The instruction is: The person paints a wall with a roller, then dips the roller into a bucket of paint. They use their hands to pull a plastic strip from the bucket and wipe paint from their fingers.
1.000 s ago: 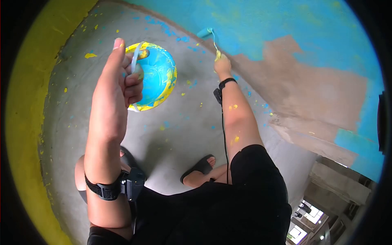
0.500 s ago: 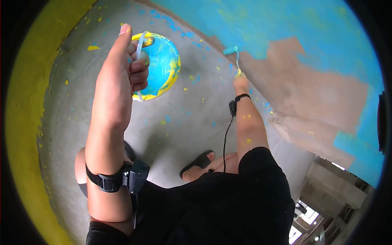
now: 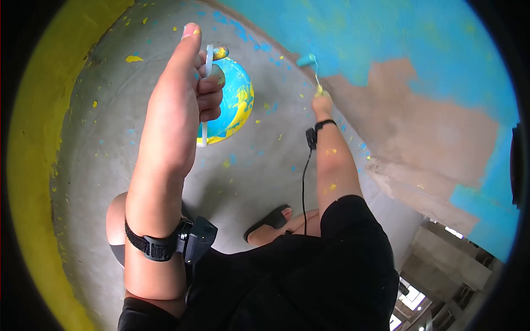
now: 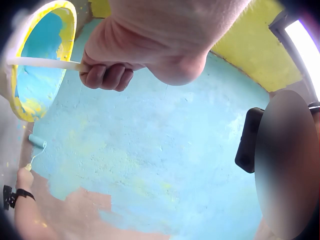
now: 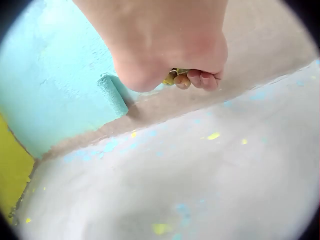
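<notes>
1. Roller [image 3: 306, 59] has slid a bit farther out from the body than half a second ago, and the left hand [image 3: 175, 107] and bucket [image 3: 237, 118] have come over toward the right hand [image 3: 322, 103].
2. So the roller's just past the right hand, by the bottom edge of the wall [image 3: 364, 27]. Looks pressed up to it, but honestly can't swear it's touching.
3. Right hand is closed, fingers curled round the yellow-smeared roller grip [image 3: 319, 90].
4. Left hand is gripping too: fingers curled round the white bucket handle [image 4: 45, 63], thumb sticking out straight, yellow and blue paint on the fingertips.
5. Bucket sits just beyond the left hand, partly hidden by it. Blue inside, yellow all over the rim. Can't tell if it's touching the floor [image 3: 265, 165].
6. Beyond the right hand the wall is mostly blue, with a bare brownish patch [image 3: 441, 127] off to its right.
7. Way left of the left hand there's a yellow-painted band [image 3: 33, 143]. Floor between has yellow and blue splatters.
8. Closer to the body: black strapped device [image 3: 200, 240] on the left forearm, dark sandal [image 3: 269, 222] below the right hand.
</notes>
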Motion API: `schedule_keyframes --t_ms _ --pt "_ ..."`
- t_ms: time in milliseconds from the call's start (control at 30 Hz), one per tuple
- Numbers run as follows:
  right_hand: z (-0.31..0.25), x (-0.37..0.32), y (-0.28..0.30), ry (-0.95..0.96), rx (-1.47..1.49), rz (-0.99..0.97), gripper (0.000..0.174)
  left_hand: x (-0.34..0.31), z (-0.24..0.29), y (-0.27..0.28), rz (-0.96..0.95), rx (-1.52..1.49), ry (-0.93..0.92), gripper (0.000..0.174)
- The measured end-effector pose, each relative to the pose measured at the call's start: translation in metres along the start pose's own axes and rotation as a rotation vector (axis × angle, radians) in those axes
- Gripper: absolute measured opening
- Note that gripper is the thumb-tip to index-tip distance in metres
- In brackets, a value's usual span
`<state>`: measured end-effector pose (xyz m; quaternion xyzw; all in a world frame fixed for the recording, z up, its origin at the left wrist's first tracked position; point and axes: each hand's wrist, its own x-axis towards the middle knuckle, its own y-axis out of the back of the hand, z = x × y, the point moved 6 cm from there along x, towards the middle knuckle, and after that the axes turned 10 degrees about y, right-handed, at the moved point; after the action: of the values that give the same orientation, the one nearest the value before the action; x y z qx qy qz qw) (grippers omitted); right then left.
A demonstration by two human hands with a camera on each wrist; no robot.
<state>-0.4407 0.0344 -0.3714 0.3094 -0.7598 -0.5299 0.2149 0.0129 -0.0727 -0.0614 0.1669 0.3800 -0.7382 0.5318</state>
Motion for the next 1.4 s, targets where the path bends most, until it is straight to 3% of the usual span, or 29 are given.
schedule_keyframes --t_ms 133,233,300,333,400,500,633,733,867,933,1033,1133,1233,1300,1400 --pt "0.060 -0.025 0.015 -0.072 -0.174 0.015 0.023 -0.002 -0.002 0.005 -0.013 0.018 0.000 0.078" --pt "0.071 -0.034 0.016 -0.137 -0.219 0.033 0.023 0.000 -0.001 0.010 0.004 0.028 -0.030 0.080" --pt "0.062 -0.031 0.006 -0.133 -0.241 0.029 0.023 0.001 -0.003 0.018 0.005 -0.058 -0.054 0.047" --pt "0.048 -0.026 -0.003 -0.116 -0.187 0.038 0.023 -0.001 -0.002 0.017 0.010 -0.057 -0.055 0.047" --pt "0.019 -0.014 -0.028 -0.081 -0.120 0.046 0.022 -0.005 -0.001 0.013 0.039 -0.001 -0.074 0.081" --pt "-0.004 -0.001 -0.059 -0.082 -0.027 0.034 0.023 -0.005 -0.003 0.013 -0.011 -0.002 -0.086 0.082" --pt "-0.047 -0.004 -0.053 -0.096 -0.048 0.097 0.024 0.000 0.000 0.013 -0.001 0.009 -0.053 0.082" --pt "-0.029 -0.021 -0.025 -0.092 -0.065 0.131 0.023 0.001 0.001 0.014 0.047 -0.005 0.012 0.081" --pt "0.042 -0.039 -0.015 -0.172 -0.109 0.189 0.021 -0.002 0.003 0.015 0.015 -0.004 -0.030 0.081" --pt "0.061 -0.053 -0.009 -0.293 -0.078 0.195 0.020 -0.002 0.002 0.019 0.049 -0.002 -0.025 0.084" --pt "0.056 -0.044 -0.019 -0.188 -0.119 0.156 0.020 -0.003 0.002 0.022 0.020 -0.017 -0.032 0.084" --pt "0.024 -0.016 -0.058 -0.124 0.034 0.200 0.020 -0.005 -0.003 0.025 0.016 -0.005 -0.071 0.082" --pt "-0.072 -0.008 -0.051 0.029 0.147 0.231 0.018 -0.008 -0.005 0.021 -0.002 0.003 -0.090 0.080" --pt "-0.114 0.010 -0.049 0.044 0.113 0.185 0.018 -0.006 -0.003 0.016 0.010 -0.002 -0.071 0.080" --pt "-0.131 0.028 -0.031 0.131 -0.009 0.203 0.027 -0.002 0.001 0.012 0.011 -0.010 -0.034 0.080"
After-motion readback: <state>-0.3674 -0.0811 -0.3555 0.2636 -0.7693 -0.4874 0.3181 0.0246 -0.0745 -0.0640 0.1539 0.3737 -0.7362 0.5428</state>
